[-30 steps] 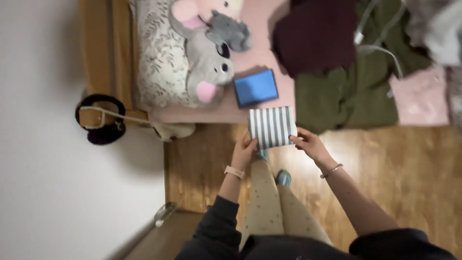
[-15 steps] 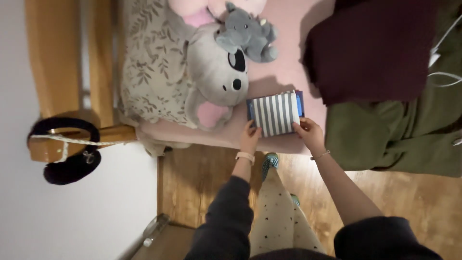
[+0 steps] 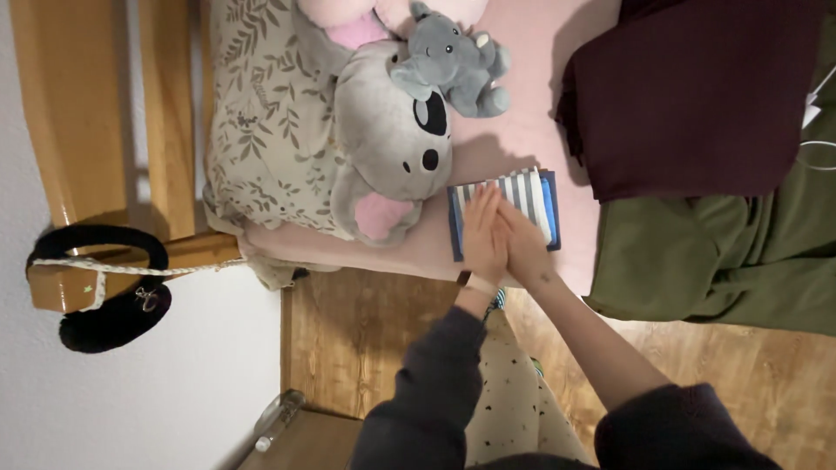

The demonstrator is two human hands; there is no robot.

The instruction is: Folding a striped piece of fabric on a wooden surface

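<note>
Bed: a pink sheet [image 3: 522, 130] covers the mattress, with wooden floor [image 3: 348, 331] below its edge and a wooden bed frame [image 3: 78, 113] at the far left.
Landmark: the blue tablet [image 3: 550, 204] lies flat on the sheet near the bed's edge; everything below is placed from it.
Striped cloth: the folded grey-and-white striped cloth [image 3: 527, 193] now lies on top of the tablet, covering most of it; a second ago it was held in the air over the floor, short of the bed.
Left hand: the left hand [image 3: 483, 233] lies flat on the cloth's left half, fingers straight and pressed together, no longer pinching its edge.
Right hand: the right hand [image 3: 522, 248] rests palm down just beside it, partly under it, fingers together, pinching nothing.
Change read: the cloth has gone from carried to set down and pressed flat, so the placing looks done.
Left of tablet: a grey koala plush [image 3: 392, 148] touching a leaf-print pillow [image 3: 261, 122], a small grey elephant [image 3: 453, 61] above.
Right of tablet: a maroon garment [image 3: 688, 96] and, below it, an olive garment [image 3: 723, 261].
</note>
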